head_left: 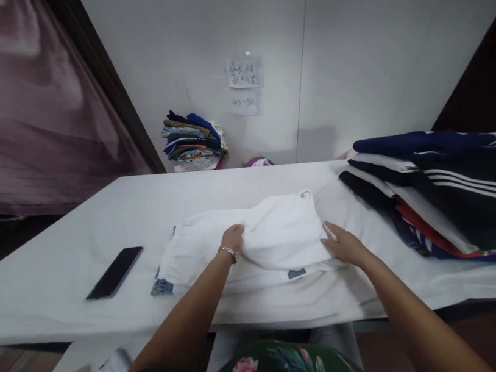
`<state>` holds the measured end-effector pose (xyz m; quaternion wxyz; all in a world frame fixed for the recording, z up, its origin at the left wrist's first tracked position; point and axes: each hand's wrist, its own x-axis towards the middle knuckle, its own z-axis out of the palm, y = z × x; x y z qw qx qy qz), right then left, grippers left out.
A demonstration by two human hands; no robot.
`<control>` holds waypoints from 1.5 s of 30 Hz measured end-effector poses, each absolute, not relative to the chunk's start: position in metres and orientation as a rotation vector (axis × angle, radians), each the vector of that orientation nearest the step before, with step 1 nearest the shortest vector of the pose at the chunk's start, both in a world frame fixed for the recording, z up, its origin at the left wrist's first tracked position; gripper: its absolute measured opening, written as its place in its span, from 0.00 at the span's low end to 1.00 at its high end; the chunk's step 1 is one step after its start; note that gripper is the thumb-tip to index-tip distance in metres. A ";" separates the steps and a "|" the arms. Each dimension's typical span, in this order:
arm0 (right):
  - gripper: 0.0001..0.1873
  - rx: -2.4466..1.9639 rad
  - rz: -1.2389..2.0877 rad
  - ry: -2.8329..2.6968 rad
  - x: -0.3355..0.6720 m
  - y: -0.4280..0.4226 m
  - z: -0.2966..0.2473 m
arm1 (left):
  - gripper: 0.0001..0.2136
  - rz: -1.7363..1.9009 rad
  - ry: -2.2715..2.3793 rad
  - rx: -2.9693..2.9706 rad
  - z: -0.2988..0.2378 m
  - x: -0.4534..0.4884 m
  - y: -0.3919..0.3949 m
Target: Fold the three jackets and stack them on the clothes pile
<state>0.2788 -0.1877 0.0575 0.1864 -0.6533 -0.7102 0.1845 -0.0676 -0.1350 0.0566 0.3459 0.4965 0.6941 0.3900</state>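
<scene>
A folded white garment (285,231) lies in front of me, with a small dark patch near its front edge. My left hand (233,239), with a bracelet at the wrist, is closed on a fold near the garment's middle; some of its fingers are hidden by cloth. At the right edge of the same garment, my right hand (345,245) touches the cloth with thumb and forefinger spread apart. Under the white cloth's left end, a bit of blue patterned fabric (162,287) sticks out.
A dark phone (116,273) lies on the white-covered table (51,269) to the left. Folded clothes (449,196) are piled high at the right. Beyond the far edge stands a smaller clothes stack (194,141), below paper notes (246,84) on the wall. A pink curtain (35,88) hangs at left.
</scene>
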 end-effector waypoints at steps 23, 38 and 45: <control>0.29 -1.913 0.279 -2.246 0.205 -0.099 0.024 | 0.15 0.172 2.232 1.865 0.067 -0.072 -0.142; 0.28 -1.835 0.205 -2.128 0.208 -0.099 0.016 | 0.20 0.174 2.043 2.037 0.067 -0.016 -0.065; 0.28 -1.993 0.263 -2.157 0.204 -0.096 0.017 | 0.16 0.188 2.172 1.874 0.056 -0.031 -0.055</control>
